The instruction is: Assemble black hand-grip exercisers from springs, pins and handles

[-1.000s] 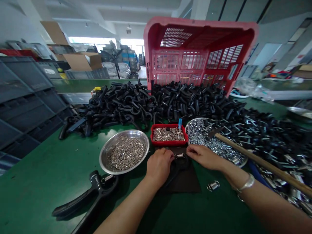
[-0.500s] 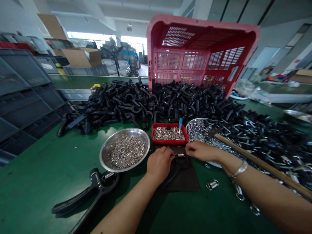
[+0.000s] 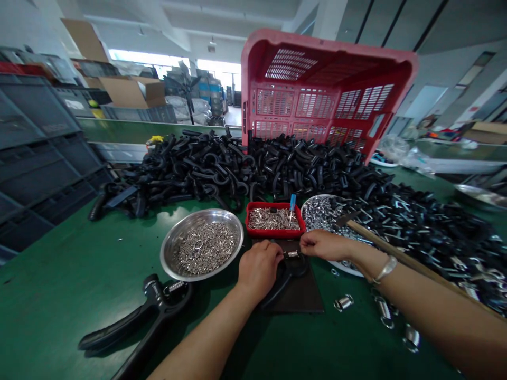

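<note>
Head view: green workbench (image 3: 67,316), factory hall (image 3: 158,31)

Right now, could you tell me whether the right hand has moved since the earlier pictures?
Yes: the right hand has shifted closer to the red tray, mainly at the wrist.

Black plastic handle (image 3: 296,265), coil spring (image 3: 292,254) across top

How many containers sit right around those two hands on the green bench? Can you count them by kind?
Round steel bowls: 2
Red tray: 1
Total: 3
</note>
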Available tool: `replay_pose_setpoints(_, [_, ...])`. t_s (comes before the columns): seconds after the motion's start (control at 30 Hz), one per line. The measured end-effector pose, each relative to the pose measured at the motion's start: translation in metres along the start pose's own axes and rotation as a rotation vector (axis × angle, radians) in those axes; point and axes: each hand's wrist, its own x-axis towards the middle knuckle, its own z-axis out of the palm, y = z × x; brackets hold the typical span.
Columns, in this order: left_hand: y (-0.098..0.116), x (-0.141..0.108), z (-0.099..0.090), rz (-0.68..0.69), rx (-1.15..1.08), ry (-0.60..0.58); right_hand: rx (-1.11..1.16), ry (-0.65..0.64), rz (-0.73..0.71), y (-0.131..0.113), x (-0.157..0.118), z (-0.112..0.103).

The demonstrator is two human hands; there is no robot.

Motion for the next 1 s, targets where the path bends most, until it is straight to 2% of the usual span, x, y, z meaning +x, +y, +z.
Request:
replay_pose_setpoints(0.5, [-0.001,0.000,0.003,0.020,-0.008,0.029,-0.053,-0.056,0.073,-0.008,0.009,-0.004])
replay_pose_setpoints(0.7, [-0.001,-0.001,0.000,0.002,-0.080,0.020,-0.134,0.032,0.109,-0.011,0.009,-0.003])
replay_pose_setpoints(0.8, [-0.001,0.000,-0.003,-0.006,-0.270,0.060,-0.158,0.119,0.127,-0.005,0.003,-0.001])
replay_pose_setpoints(0.87, [0.000,0.001,-0.005,-0.034,-0.508,0.094,-0.118,0.220,0.109,-0.004,-0.005,0.004])
replay_pose_setpoints(0.93, [0.001,0.003,-0.007,-0.111,-0.818,0.065,0.046,0.385,0.000,-0.008,-0.015,0.013])
replay_pose_setpoints(1.0, [0.004,0.003,-0.008,-0.229,-1.130,-0.030,0.267,0.540,-0.175,-0.017,-0.022,0.024])
